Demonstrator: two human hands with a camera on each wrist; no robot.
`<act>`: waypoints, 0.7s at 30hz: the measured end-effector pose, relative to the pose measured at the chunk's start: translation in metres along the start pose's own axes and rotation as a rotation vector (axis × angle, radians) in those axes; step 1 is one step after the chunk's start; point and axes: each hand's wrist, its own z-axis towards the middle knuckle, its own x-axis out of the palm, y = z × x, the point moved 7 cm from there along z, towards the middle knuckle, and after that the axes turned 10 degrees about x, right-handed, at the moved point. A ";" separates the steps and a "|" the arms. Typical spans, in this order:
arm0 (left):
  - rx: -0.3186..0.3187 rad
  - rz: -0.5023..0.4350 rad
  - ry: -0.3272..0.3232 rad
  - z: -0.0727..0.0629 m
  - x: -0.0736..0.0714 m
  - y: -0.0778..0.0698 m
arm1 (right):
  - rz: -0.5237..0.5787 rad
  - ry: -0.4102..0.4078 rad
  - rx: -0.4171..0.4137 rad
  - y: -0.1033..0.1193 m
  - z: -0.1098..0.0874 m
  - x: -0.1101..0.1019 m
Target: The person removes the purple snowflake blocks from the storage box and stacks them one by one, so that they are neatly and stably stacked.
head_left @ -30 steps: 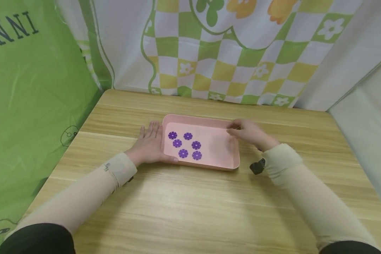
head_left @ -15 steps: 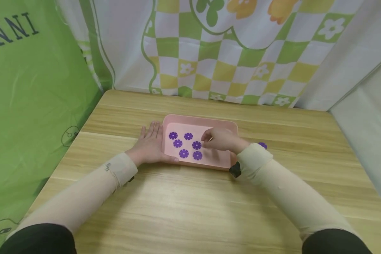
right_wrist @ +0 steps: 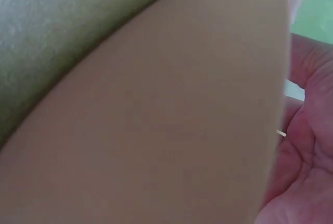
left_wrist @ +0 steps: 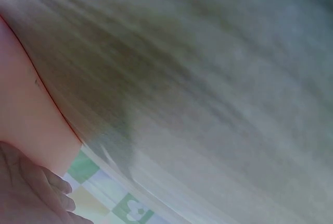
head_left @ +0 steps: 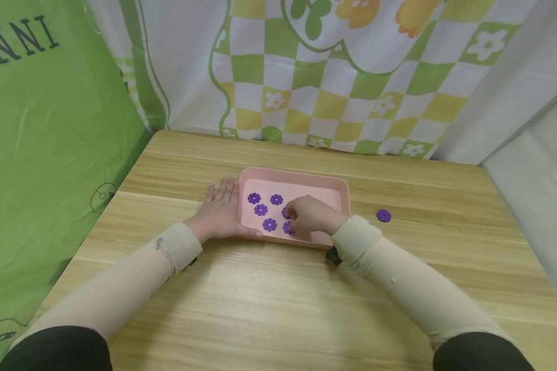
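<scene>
Several purple toothed discs [head_left: 269,224] lie flat in the left part of a shallow pink tray [head_left: 293,176]. Spread against the tray's left end is my left hand [head_left: 219,212], its thumb along the near rim. My right hand [head_left: 312,214] reaches down inside the tray with bent fingers, over two discs it partly covers. Whether its fingertips pinch the upper of these, the partly hidden disc [head_left: 285,212], cannot be made out. The right wrist view has the tray wall [right_wrist: 156,120] in front of much of that hand.
One more purple disc [head_left: 383,215] lies on the wooden table [head_left: 278,304], right of the tray. A checked curtain [head_left: 315,93] hangs behind the table, and a green cloth [head_left: 42,154] hangs at its left.
My right hand has moved left from the tray's right end, then lowered onto the discs. A disc right of the tray, earlier hidden by the arm, now shows. My left hand stays put.
</scene>
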 end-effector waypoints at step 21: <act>0.001 -0.006 0.001 -0.002 -0.001 -0.001 | -0.140 -0.020 -0.074 0.008 0.000 0.006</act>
